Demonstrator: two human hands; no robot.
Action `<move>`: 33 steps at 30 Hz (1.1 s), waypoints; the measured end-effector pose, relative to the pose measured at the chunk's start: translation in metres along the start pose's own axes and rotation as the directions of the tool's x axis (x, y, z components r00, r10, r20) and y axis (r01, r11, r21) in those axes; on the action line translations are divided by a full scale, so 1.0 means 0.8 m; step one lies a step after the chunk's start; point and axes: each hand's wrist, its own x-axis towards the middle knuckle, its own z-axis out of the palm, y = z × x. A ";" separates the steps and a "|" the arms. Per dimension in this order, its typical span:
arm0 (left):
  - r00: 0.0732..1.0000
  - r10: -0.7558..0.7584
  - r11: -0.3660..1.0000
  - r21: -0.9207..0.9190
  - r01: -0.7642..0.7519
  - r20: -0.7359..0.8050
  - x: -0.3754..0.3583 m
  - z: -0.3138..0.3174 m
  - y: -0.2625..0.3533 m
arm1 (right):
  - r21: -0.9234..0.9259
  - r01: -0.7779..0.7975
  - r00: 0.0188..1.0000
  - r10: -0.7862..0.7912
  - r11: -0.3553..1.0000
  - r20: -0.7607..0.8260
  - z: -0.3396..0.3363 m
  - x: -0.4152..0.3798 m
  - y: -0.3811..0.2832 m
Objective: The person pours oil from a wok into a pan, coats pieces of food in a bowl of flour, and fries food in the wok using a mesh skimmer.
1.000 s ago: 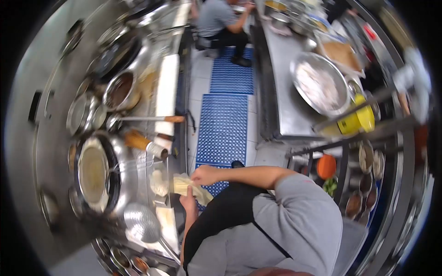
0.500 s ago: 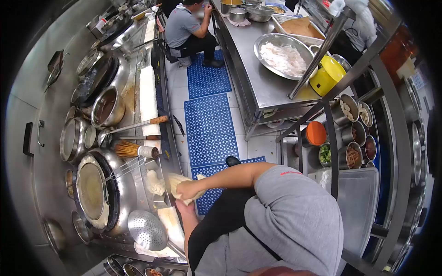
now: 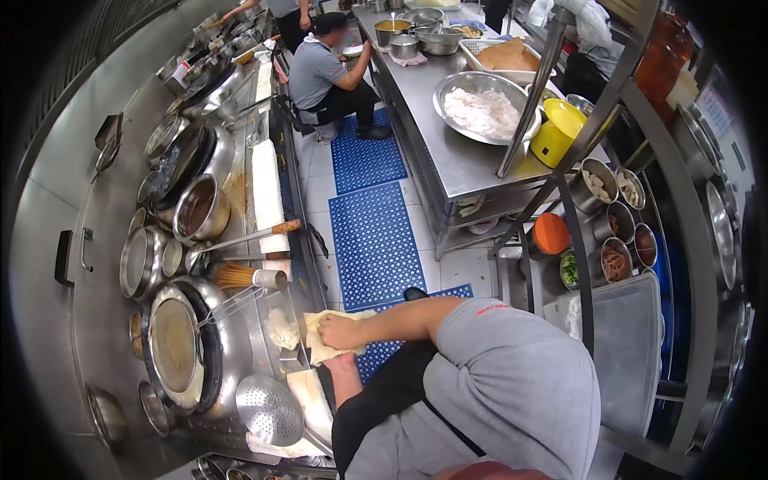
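My right hand (image 3: pixel 340 330) is closed on a cream-coloured cloth (image 3: pixel 316 349) at the counter's front edge. Just below it, my left hand (image 3: pixel 342 364) grips the cloth's lower edge, its fingertips partly hidden. The cloth looks spread and creased. To its left, a bunched pale cloth (image 3: pixel 282 329) lies on the metal counter. A perforated skimmer (image 3: pixel 270 410) rests nearby, and a wire-handled strainer (image 3: pixel 175 337) lies over a large steel pot. A bamboo brush (image 3: pixel 234 276) and a wooden-handled ladle (image 3: pixel 252 238) lie above.
A person (image 3: pixel 328 76) in grey sits low beside the aisle, and another person (image 3: pixel 286 16) stands behind. Blue mats (image 3: pixel 376 244) cover the floor. On the right, a steel table (image 3: pixel 460 172) holds a large bowl (image 3: pixel 482 142) and yellow container (image 3: pixel 552 144); a metal rack (image 3: pixel 578 260) stands close.
The cloth has opened out from a bunched shape, and my right hand now lies over it. The view has shifted, so the surroundings sit lower and further right on the left side.
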 end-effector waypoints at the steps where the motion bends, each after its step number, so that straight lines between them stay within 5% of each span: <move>1: 1.000 0.005 1.000 0.001 -0.005 0.004 0.000 -0.001 0.002 | -0.076 0.095 0.995 -0.094 0.993 0.019 -0.007 -0.013 0.001; 3: 1.000 0.012 1.000 0.014 -0.012 0.013 0.004 -0.002 0.006 | -0.217 0.285 0.958 -0.274 0.934 0.081 -0.040 -0.042 -0.004; 6: 1.000 0.019 0.999 0.034 -0.019 0.019 0.006 -0.008 0.000 | -0.316 0.234 0.972 -0.214 0.919 0.098 -0.051 -0.052 -0.015; 9: 0.995 0.102 0.963 0.253 -0.098 -0.004 0.017 -0.038 -0.015 | 0.133 0.105 0.896 -0.152 0.986 0.418 -0.058 -0.051 0.003; 10: 0.905 0.419 0.600 0.724 -0.341 0.079 0.028 -0.062 -0.028 | 0.309 0.221 0.968 -0.247 0.925 0.049 -0.025 -0.059 0.020; 11: 0.809 0.487 0.099 0.899 -0.426 0.330 0.040 -0.091 -0.029 | 0.420 0.143 0.924 -0.273 0.896 0.268 -0.008 -0.059 0.035; 12: 0.863 0.462 0.289 0.886 -0.363 0.202 0.032 -0.103 -0.034 | 0.387 -0.039 0.889 -0.145 0.921 0.435 -0.073 -0.072 0.027; 14: 0.946 0.292 0.066 0.984 -0.163 0.137 0.035 -0.137 -0.034 | 0.341 -0.184 0.925 0.046 0.922 0.376 -0.033 -0.119 0.066; 16: 0.989 0.127 -0.041 0.995 0.086 -0.081 0.046 -0.200 -0.069 | 0.301 -0.389 0.892 0.275 0.871 0.358 -0.025 -0.170 0.102; 17: 0.990 -0.073 -0.013 0.993 0.120 -0.120 0.013 -0.188 -0.065 | 0.307 -0.461 0.874 0.367 0.833 0.318 -0.033 -0.197 0.116; 18: 0.992 -0.029 -0.070 0.991 0.117 -0.119 -0.028 -0.176 -0.061 | 0.280 -0.508 0.848 0.414 0.815 0.332 -0.027 -0.226 0.138; 19: 0.986 -0.031 -0.068 0.985 0.162 -0.164 -0.012 -0.245 -0.106 | 0.253 -0.557 0.817 0.467 0.791 0.338 -0.020 -0.250 0.160; 26: 0.922 -0.320 -0.235 0.961 0.148 -0.220 -0.066 -0.239 -0.160 | 0.420 -0.687 0.655 0.755 0.593 0.006 -0.119 -0.314 0.222; 29: 0.942 -0.336 -0.399 0.909 -0.118 -0.025 -0.011 -0.199 -0.155 | 0.423 -0.676 0.620 0.776 0.603 -0.115 -0.196 -0.286 0.248; 31: 0.925 -0.320 -0.515 0.782 -0.352 0.206 0.043 -0.160 -0.136 | 0.322 -0.457 0.700 0.558 0.829 -0.445 -0.232 -0.272 0.282; 32: 0.970 -0.228 -0.406 0.914 -0.016 -0.084 0.069 -0.114 -0.124 | 0.321 -0.485 0.684 0.582 0.814 -0.441 -0.264 -0.262 0.290; 33: 0.993 -0.114 -0.299 0.954 -0.004 -0.032 0.087 -0.077 -0.111 | 0.270 -0.439 0.673 0.513 0.857 -0.533 -0.284 -0.255 0.307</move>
